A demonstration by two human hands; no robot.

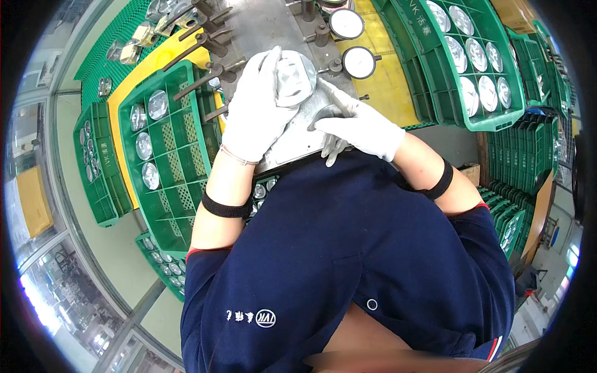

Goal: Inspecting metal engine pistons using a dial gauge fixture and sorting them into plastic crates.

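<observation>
A shiny round metal piston (pixel 295 78) is held above the metal bench plate (pixel 260 32), its flat crown facing up. My left hand (pixel 257 105), in a white glove, wraps round its left side, fingers along the rim. My right hand (pixel 364 126), also gloved in white, is closed from the right, its fingertips at the piston's edge. Between its thumb and fingers shows curved grey metal, which looks like the piston's lower side. Two dial gauges, an upper one (pixel 346 24) and a lower one (pixel 359 63), stand beyond my right hand.
Dark metal rods on posts (pixel 214 69) jut out left of the plate. A green divided crate (pixel 172 205) with several pistons stands at left, another full crate (pixel 457 112) at upper right. Metal parts (pixel 144 35) lie on green mesh at far left. Stacked green crates (pixel 521 152) stand at right.
</observation>
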